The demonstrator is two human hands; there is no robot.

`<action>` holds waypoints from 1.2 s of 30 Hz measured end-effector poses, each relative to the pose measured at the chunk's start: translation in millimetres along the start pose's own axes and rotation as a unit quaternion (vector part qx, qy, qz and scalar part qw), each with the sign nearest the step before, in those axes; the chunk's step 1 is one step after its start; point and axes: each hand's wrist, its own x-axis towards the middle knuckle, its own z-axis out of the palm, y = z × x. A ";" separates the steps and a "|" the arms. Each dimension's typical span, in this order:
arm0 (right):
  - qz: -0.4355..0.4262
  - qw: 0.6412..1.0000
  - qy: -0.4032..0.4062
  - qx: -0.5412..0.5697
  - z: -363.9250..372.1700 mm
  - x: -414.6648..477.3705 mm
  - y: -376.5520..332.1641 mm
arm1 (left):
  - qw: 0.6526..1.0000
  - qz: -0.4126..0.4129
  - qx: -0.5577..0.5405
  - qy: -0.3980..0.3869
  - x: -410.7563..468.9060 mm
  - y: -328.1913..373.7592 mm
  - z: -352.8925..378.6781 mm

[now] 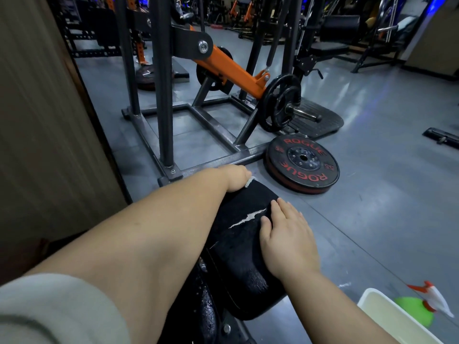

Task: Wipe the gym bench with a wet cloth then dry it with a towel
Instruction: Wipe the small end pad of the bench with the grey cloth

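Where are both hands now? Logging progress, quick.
Left hand: curled over the bench pad's far end, white cloth peeking out.
Right hand: open, flat on pad.

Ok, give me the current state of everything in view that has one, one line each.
Left hand: curled over the pad's far end, a bit of white cloth showing under it.
Right hand: flat, open on the pad.
Bench pad: upholstery torn and cracked.
Weight plate: lying flat on the floor.
Spray bottle: beside the white tub.
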 end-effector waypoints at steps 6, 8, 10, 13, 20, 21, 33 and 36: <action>-0.002 1.000 0.013 0.000 -0.7 -1.6 -1.4 | 0.999 -0.048 0.011 0.004 -34.3 -36.9 2.6; -0.004 1.000 0.009 0.003 -1.5 -2.9 -1.9 | 0.997 -0.078 0.011 0.000 -50.5 -51.6 5.9; -0.007 1.000 0.010 0.003 -2.3 -2.3 -1.6 | 0.996 -0.090 0.013 0.005 -62.6 -65.5 9.2; -0.008 1.000 0.017 0.000 -1.2 -1.7 -2.6 | 0.996 -0.086 0.012 0.002 -72.5 -69.7 7.5; -0.007 1.000 0.029 -0.007 1.0 0.4 -1.0 | 0.998 -0.053 0.006 0.028 -58.5 -42.5 6.1; -0.006 1.000 0.028 -0.007 0.9 0.3 -0.6 | 0.998 -0.055 0.014 0.024 -60.9 -41.3 5.9; 0.009 1.000 0.019 -0.008 -3.6 -4.1 -4.6 | 0.983 -0.129 0.132 0.006 -96.5 -55.4 18.4; 0.013 1.000 0.019 -0.005 -5.1 -5.4 -5.8 | 0.973 -0.132 0.185 -0.035 -113.2 -52.6 18.6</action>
